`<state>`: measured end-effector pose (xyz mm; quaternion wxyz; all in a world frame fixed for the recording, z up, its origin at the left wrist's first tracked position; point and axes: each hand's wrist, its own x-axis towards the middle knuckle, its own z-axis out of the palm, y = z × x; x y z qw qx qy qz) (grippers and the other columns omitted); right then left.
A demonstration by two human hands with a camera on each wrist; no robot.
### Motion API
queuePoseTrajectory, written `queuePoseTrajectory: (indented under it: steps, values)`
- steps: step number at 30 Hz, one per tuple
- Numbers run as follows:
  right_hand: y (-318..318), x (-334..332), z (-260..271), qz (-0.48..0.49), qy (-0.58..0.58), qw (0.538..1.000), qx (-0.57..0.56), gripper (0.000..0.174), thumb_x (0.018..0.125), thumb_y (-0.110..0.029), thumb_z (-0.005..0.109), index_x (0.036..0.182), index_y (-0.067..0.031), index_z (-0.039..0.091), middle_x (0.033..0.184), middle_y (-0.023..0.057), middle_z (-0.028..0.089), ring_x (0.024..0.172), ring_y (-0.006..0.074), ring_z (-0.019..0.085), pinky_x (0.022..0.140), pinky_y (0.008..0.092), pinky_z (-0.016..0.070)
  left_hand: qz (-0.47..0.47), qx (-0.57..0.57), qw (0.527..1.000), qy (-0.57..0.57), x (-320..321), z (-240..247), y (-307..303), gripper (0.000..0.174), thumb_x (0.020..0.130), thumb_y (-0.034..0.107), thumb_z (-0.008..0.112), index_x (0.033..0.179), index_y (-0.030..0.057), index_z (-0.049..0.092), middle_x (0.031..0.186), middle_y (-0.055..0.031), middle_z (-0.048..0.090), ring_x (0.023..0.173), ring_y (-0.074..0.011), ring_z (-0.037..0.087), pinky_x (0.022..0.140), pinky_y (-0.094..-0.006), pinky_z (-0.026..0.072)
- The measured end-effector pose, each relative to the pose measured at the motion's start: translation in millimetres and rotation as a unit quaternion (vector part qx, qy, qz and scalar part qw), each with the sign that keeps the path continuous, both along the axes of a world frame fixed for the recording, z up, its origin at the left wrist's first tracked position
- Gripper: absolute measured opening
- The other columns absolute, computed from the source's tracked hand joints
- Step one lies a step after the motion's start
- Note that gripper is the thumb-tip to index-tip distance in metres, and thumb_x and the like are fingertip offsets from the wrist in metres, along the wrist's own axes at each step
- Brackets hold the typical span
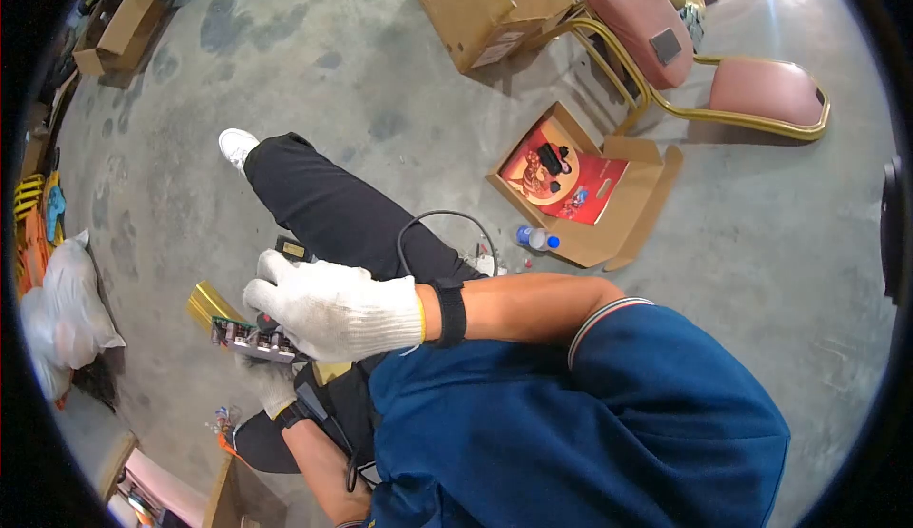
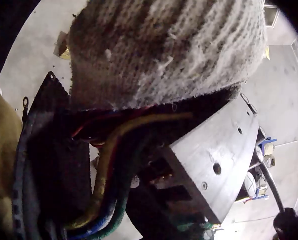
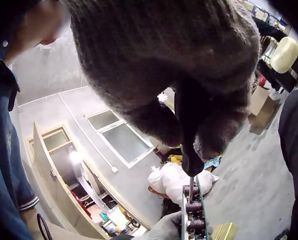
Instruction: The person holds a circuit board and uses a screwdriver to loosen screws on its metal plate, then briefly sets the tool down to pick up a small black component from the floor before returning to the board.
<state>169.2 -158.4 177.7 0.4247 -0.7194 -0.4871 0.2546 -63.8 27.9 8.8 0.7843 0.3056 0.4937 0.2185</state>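
Observation:
In the head view my right hand [image 1: 333,311], in a white knitted glove, is held over a circuit board [image 1: 255,340] with a metal bar along its side. The right wrist view shows its fingers wrapped round the black handle of a screwdriver [image 3: 190,157], whose shaft points down onto the board's end. My gloved left hand [image 1: 266,385] grips the board from below, mostly hidden by the right one. Up close in the left wrist view are the grey metal bar [image 2: 214,160], thick yellow, blue and green wires [image 2: 106,175] and a dark perforated panel [image 2: 44,155].
A gold-coloured metal piece [image 1: 206,305] lies just beyond the board. On the concrete floor are an open carton [image 1: 642,206] with a red printed box, a plastic bottle [image 1: 537,238], a pink chair [image 1: 642,29], a large box [image 1: 485,9] and white bags [image 1: 81,304].

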Motion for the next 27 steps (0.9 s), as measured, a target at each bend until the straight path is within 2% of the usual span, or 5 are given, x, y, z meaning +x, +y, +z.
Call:
queuePoseTrajectory:
  steps: [3, 8, 9, 15, 27]
  values:
    - [-1.7, 3.1, -1.4, 0.022, 0.007, 1.000, 0.018, 0.025, 0.088, -0.008, 0.070, 0.106, 0.0002, 0.056, 0.108, 0.0252, 0.056, 0.085, 0.0434, 0.070, 0.074, 0.0517, 0.0579, 0.008, -0.020, 1.000, -0.001, -5.0, -7.3, 1.8, 0.040, 0.102, 0.041, 0.053, 0.141, 0.0300, 0.052, 0.123, -0.0060, 0.053, 0.112, -0.0258, 0.057, 0.092, -0.0496, 0.0538]
    - [2.0, -4.7, -8.1, -0.069, 0.007, 0.998, 0.007, 0.044, 0.091, -0.019, 0.077, 0.128, -0.0043, 0.059, 0.109, 0.0220, 0.067, 0.100, 0.0424, 0.071, 0.086, 0.0480, 0.0575, -0.122, 0.254, 0.954, 0.105, -14.7, -14.0, -13.9, 0.037, 0.104, 0.036, 0.052, 0.129, 0.0110, 0.064, 0.097, -0.0034, 0.059, 0.089, -0.0209, 0.063, 0.080, -0.0497, 0.0576]
    - [0.8, -2.3, 8.0, -0.048, 0.019, 0.998, -0.036, 0.050, 0.090, -0.017, 0.077, 0.134, -0.0047, 0.056, 0.116, 0.0225, 0.064, 0.103, 0.0425, 0.071, 0.087, 0.0474, 0.0580, 0.046, -0.013, 0.995, -0.088, -4.1, -4.3, -15.9, 0.036, 0.102, 0.031, 0.054, 0.130, 0.0097, 0.064, 0.092, -0.0046, 0.060, 0.088, -0.0196, 0.065, 0.083, -0.0519, 0.0583]
    - [13.3, 10.5, 13.8, 0.047, 0.001, 0.998, -0.049, 0.053, 0.091, -0.010, 0.075, 0.138, -0.0042, 0.051, 0.124, 0.0216, 0.061, 0.107, 0.0405, 0.070, 0.090, 0.0442, 0.0582, 0.062, -0.058, 0.996, -0.040, 15.8, 29.4, -19.2, 0.044, 0.100, 0.036, 0.057, 0.136, 0.0111, 0.059, 0.117, -0.0123, 0.061, 0.116, -0.0302, 0.064, 0.089, -0.0564, 0.0591]
    - [26.1, 7.1, 32.6, 0.045, -0.038, 0.996, -0.069, 0.054, 0.091, -0.007, 0.076, 0.138, -0.0033, 0.050, 0.121, 0.0249, 0.063, 0.106, 0.0405, 0.070, 0.089, 0.0423, 0.0566, 0.086, -0.064, 0.985, -0.131, 12.8, 34.1, -23.6, 0.040, 0.102, 0.030, 0.053, 0.133, 0.0069, 0.064, 0.104, -0.0117, 0.061, 0.099, -0.0269, 0.064, 0.088, -0.0555, 0.0597]
